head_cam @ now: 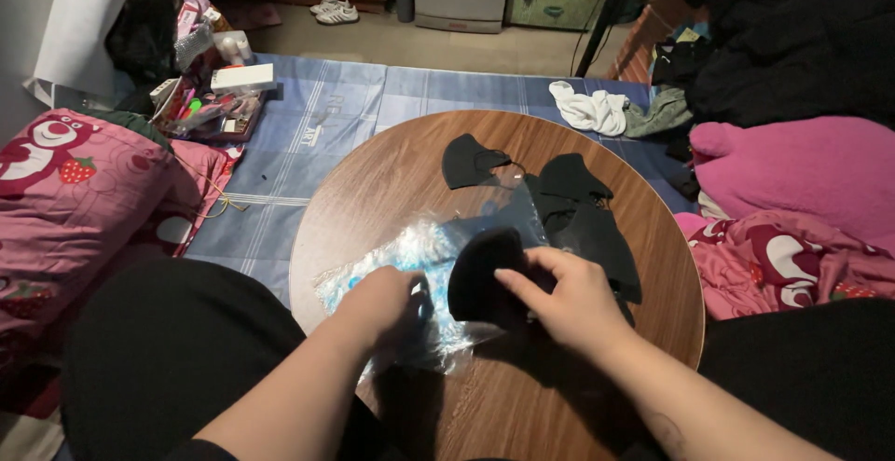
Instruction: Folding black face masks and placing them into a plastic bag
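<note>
**Black mask at the mouth of a thin plastic bag**

At lower centre of the frame, the right hand (569,298) grasps a black face mask (480,275) between thumb and fingers, holding it at the opening of a clear plastic bag (419,256) that lies flat on the round wooden table (392,172). The left hand (382,302) is closed on the bag's near edge, pinning it.

The film looks thin and crinkled — a hard pull could tear it, or the mouth could fold shut and snag the mask. The ear loops might also catch on the loose masks (583,214) piled just right of the bag (one more mask (471,161) lies apart, toward upper centre).

Whether the bag holds anything yet, I cannot tell. At upper left a cluttered tray (210,107) holds small bottles and boxes.
</note>
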